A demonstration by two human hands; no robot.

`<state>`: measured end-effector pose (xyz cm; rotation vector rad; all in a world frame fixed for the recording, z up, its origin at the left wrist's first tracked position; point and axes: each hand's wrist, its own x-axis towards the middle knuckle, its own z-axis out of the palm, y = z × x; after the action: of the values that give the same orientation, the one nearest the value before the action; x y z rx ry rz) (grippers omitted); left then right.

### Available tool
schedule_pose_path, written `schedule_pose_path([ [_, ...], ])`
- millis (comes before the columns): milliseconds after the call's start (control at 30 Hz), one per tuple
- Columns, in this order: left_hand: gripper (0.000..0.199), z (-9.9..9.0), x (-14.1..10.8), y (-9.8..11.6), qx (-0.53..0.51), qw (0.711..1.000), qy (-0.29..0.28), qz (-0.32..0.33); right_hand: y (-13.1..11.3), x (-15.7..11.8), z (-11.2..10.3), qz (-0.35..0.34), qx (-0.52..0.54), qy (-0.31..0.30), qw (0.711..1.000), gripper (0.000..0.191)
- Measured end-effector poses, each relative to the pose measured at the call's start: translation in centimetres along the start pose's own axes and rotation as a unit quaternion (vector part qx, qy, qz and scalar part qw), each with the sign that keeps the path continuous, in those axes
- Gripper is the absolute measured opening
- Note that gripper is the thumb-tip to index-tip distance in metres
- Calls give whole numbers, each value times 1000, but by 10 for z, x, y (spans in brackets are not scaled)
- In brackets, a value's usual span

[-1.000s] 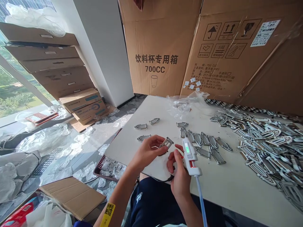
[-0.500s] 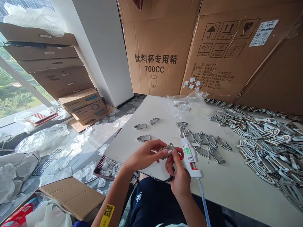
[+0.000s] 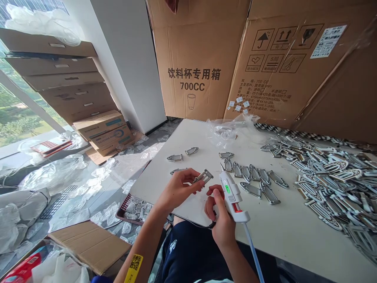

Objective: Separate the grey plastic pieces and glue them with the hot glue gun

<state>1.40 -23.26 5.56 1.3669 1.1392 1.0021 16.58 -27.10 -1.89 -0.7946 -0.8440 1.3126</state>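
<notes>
Big cardboard cartons printed "700CC" are standing behind a white counter, and flattened boxes are stacking up against a window to the left. Clear plastic wrap is lying at the counter's far edge, while a heap of grey, white-edged cut-out tags is spreading across its right side, with looser tags lying nearer the person. A small tray of similar pieces is sitting just off the counter's near-left edge. The person's left hand, wearing a yellow wristband, is raising one grey cut-out tag above the counter, its fingers clamped together on the tag's end. The right hand is gripping a white hot glue gun – fingers curled around the handle – with its nozzle pointing up near the tag, not touching it, and a pale blue cable trailing down.
</notes>
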Motion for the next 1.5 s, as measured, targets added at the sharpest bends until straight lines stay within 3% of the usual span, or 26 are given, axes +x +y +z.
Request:
schedule_pose_path([
  [200,35,2,-2,8,-44,994,97,-5,0,2,-5,40,12,-80,996,47],
  [333,34,3,-5,14,-45,991,122,6,2,2,-9,59,-7,-135,989,46],
  [500,34,2,-6,14,-44,990,134,13,2,0,-8,64,-29,-140,988,46],
  [967,35,3,-10,21,-36,992,118,6,-2,0,-3,77,-42,-120,989,49],
  [1133,34,4,-12,20,-36,993,110,10,-3,-2,4,96,-53,-73,991,63],
  [1267,34,5,-14,20,-36,994,104,16,-1,-4,6,94,-96,-18,991,62],
  [1500,31,8,-18,24,-30,994,102,33,3,-8,5,82,-137,16,987,71],
])
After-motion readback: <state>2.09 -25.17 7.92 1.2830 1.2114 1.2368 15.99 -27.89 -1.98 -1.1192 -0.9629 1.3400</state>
